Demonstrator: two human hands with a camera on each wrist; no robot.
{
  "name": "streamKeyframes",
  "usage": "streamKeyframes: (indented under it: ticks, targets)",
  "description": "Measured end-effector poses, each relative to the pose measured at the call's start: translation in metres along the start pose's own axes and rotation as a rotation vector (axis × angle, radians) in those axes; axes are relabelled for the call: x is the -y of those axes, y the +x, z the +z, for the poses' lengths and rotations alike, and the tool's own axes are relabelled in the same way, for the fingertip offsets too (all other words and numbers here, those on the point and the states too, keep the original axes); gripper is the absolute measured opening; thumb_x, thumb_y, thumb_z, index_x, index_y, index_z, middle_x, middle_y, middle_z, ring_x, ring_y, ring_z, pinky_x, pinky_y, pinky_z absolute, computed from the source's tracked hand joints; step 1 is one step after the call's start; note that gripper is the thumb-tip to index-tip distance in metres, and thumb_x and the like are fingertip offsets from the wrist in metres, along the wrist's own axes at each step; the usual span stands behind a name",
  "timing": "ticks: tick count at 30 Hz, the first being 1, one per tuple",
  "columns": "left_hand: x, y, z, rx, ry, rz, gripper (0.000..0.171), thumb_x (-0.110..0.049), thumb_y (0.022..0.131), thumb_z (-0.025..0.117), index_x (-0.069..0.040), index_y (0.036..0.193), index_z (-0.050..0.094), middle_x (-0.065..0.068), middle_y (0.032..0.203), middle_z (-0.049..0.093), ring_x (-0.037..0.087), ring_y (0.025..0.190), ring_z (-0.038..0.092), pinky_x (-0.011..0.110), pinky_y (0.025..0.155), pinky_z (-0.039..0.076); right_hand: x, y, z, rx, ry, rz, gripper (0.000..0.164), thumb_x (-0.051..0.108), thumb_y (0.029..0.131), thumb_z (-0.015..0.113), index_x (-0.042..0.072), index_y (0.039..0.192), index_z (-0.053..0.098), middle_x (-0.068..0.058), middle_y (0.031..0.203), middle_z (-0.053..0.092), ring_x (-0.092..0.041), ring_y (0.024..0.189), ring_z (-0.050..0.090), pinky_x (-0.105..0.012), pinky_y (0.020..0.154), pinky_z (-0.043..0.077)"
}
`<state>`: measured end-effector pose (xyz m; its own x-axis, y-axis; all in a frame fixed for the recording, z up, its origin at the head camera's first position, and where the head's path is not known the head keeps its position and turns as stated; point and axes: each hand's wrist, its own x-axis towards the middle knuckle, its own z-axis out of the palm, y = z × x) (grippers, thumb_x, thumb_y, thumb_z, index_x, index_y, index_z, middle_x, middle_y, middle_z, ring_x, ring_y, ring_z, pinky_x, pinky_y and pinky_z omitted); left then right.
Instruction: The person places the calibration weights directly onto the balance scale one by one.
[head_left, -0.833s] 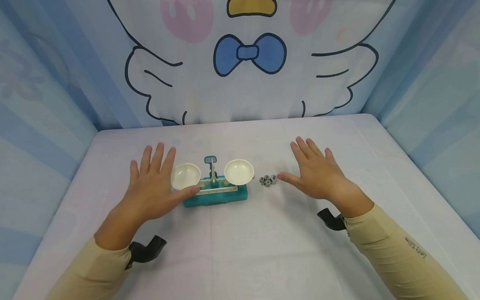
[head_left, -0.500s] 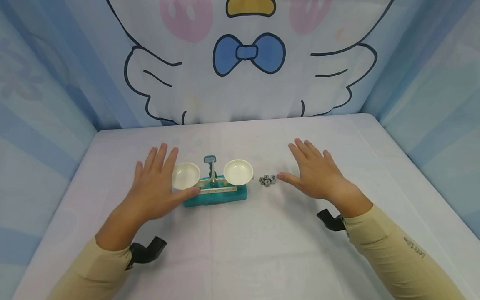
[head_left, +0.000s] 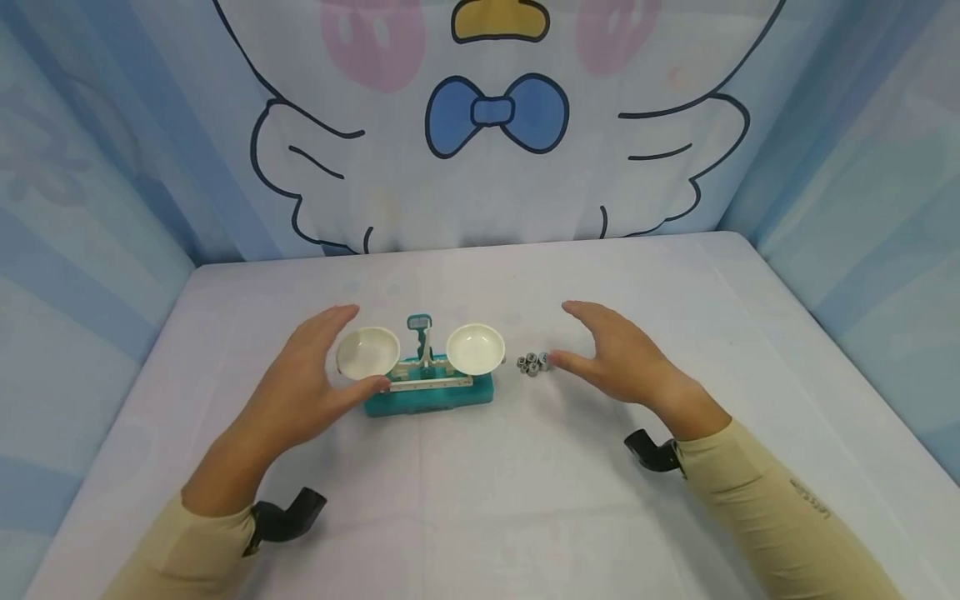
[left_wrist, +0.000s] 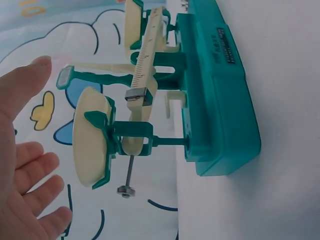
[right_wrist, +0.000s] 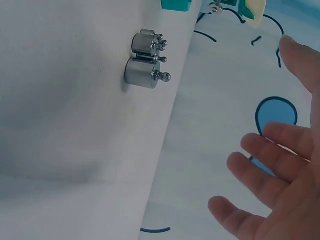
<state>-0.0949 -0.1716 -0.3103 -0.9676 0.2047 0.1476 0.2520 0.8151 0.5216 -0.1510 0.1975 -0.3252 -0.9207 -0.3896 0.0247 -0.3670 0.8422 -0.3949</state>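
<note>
A teal balance scale (head_left: 429, 400) with two cream pans stands on the white table. Beside its left pan (head_left: 368, 353) my left hand (head_left: 300, 383) hovers with relaxed fingers and holds nothing. In the left wrist view, the scale's ruled beam (left_wrist: 144, 65) and a metal adjusting screw (left_wrist: 126, 191) show near that hand. Several small metal weights (head_left: 532, 364) stand in a cluster to the right of the right pan (head_left: 476, 349). My right hand (head_left: 630, 358) hovers just right of them, its fingers loosely bent around nothing; the right wrist view shows the knobbed weights (right_wrist: 144, 72) apart from it.
The white-covered table (head_left: 480, 517) stretches toward me in front of the scale. Behind it hangs a curtain (head_left: 495, 192) with a cartoon figure and a blue bow tie. Blue-and-white fabric walls (head_left: 82, 333) close in the sides. A black wrist mount (head_left: 288, 517) sits on each forearm.
Both hands have turned from flat, spread palms-down to a more sideways pose with fingers bending inward. The scale and the weights have stayed in place; the head view has tilted slightly.
</note>
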Motion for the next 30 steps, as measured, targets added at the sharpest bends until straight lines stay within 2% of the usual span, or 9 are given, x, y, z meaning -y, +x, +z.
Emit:
streamKeyframes:
  ticks: [8,14,19,22,27,30]
  targets:
    - [0.014,-0.007,0.006,-0.078,-0.058,-0.006,0.082,-0.027,0.082,0.084,0.000,0.147,0.043,0.022,0.149,0.043,0.041,0.136,0.040,0.062,0.106,0.036,-0.001,0.004,0.014,-0.051,0.101,-0.040,0.061,0.031,0.092,0.073,0.000,0.141,0.052,-0.018,0.140,0.055,-0.037,0.126,0.053,-0.054,0.105,0.041]
    - [0.027,-0.014,0.014,-0.072,-0.120,-0.068,0.082,-0.024,0.082,0.085,0.001,0.147,0.042,0.023,0.149,0.044,0.046,0.128,0.048,0.061,0.099,0.044,-0.004,0.008,0.023,-0.026,0.126,-0.040,0.052,0.024,0.092,0.072,-0.001,0.136,0.057,-0.018,0.138,0.057,-0.038,0.128,0.051,-0.055,0.106,0.040]
    - [0.034,-0.018,0.021,-0.065,-0.197,-0.123,0.077,-0.020,0.082,0.085,0.003,0.144,0.044,0.023,0.144,0.048,0.041,0.129,0.048,0.055,0.102,0.044,-0.008,0.011,0.029,-0.007,0.130,-0.045,0.049,0.020,0.092,0.073,-0.001,0.134,0.058,-0.018,0.137,0.057,-0.038,0.131,0.049,-0.054,0.108,0.037]
    - [0.040,-0.019,0.025,-0.042,-0.239,-0.187,0.073,-0.019,0.084,0.083,0.004,0.142,0.045,0.023,0.139,0.051,0.039,0.128,0.050,0.052,0.103,0.044,-0.010,0.014,0.034,0.014,0.128,-0.034,0.047,0.020,0.092,0.073,0.000,0.132,0.060,-0.017,0.136,0.058,-0.038,0.130,0.050,-0.054,0.108,0.038]
    - [0.050,-0.019,0.035,0.050,-0.256,-0.339,0.070,-0.031,0.089,0.078,0.002,0.142,0.047,0.025,0.138,0.054,0.042,0.126,0.053,0.052,0.101,0.046,-0.013,0.017,0.040,0.041,0.122,-0.010,0.042,0.017,0.092,0.073,0.002,0.130,0.062,-0.014,0.133,0.060,-0.035,0.125,0.053,-0.053,0.105,0.041]
    - [0.053,-0.019,0.041,0.087,-0.270,-0.397,0.067,-0.033,0.090,0.075,0.001,0.141,0.049,0.024,0.136,0.056,0.042,0.124,0.054,0.052,0.099,0.048,-0.013,0.018,0.042,0.051,0.117,-0.001,0.041,0.017,0.092,0.073,0.003,0.129,0.062,-0.013,0.130,0.061,-0.034,0.121,0.056,-0.052,0.103,0.043]
